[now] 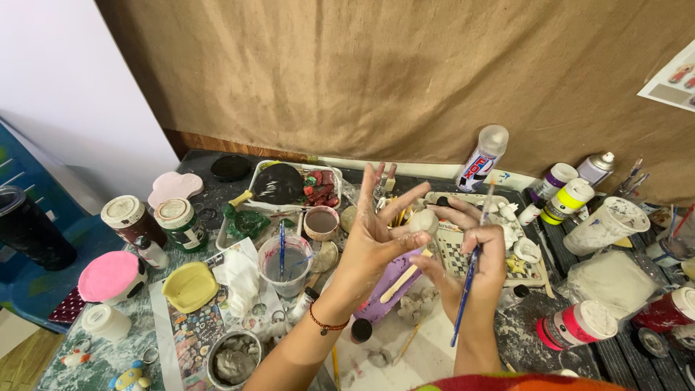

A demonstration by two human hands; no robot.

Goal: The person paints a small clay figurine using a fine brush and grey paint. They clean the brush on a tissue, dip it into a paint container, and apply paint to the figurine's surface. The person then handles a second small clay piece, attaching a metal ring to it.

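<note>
far left of the desk [108,355]: a black tumbler [25,228] at the edge, a pink round lid [108,276], a small white jar [106,322]. behind these, two capped paint jars, one brown [130,217] and one green [181,223], standing just beside each other. a yellow dish [190,286] lies on a printed sheet, near a crumpled white tissue [240,279]. a tin of grey clay [233,360] sits at the near edge.

centre left: a clear water cup [284,268] with a blue-handled brush standing in it; behind it a white tray [295,185] carrying a black lid and red pieces, and a small bowl of brown liquid [321,221].

centre: left hand [373,239] raised, palm toward the camera, fingers [371,190] spread wide; the thumb and a fingertip touch a small pale clay piece [422,221], held above the desk between the two hands. a red cord bracelet [326,324] circles the wrist. below lie a purple bottle [391,286] and grey clay lumps [416,304].

centre right: right hand [478,257] with fingers curled and pinching a blue paintbrush [467,289], handle pointing down, tip up near the clay piece.

right: a spray can [481,159] leaning by the brown backdrop, a checkered tray [463,257] of white shapes, a yellow-green bottle [568,200], a white paint cup [607,224], a pink-banded jar [575,324] on its side
</note>
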